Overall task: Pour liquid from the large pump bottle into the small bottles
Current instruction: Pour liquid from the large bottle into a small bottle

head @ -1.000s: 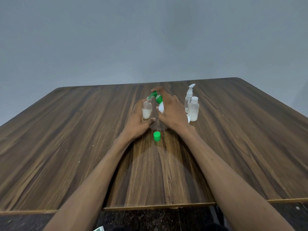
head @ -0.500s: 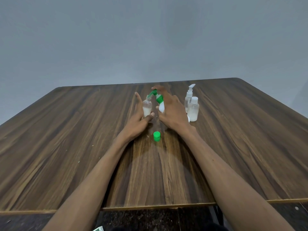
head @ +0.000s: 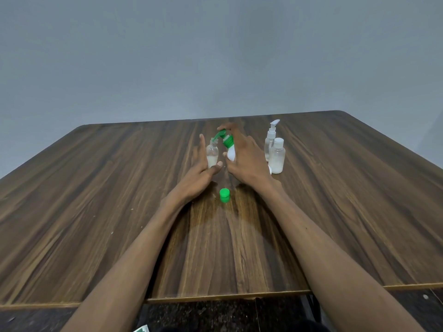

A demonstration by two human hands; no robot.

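My right hand (head: 247,161) is shut on the white pump bottle (head: 230,153), which leans left. Its green pump nozzle (head: 221,135) reaches over the mouth of a small clear bottle (head: 212,156). That bottle stands upright on the table, uncapped and holding some white liquid in its lower half. My left hand (head: 199,174) is beside it on the left, fingers stretched straight and apart, thumb near the bottle's base, not gripping. A green cap (head: 224,195) lies on the table just in front of both hands.
To the right of my right hand stand a small capped clear bottle (head: 276,159) with white liquid and, behind it, a clear spray bottle (head: 270,140). The wooden table (head: 96,188) has its near edge below my forearms; a grey wall rises behind.
My left hand has let go of the small clear bottle and opened its fingers beside it. My right hand still holds the tilted pump bottle in the same place.
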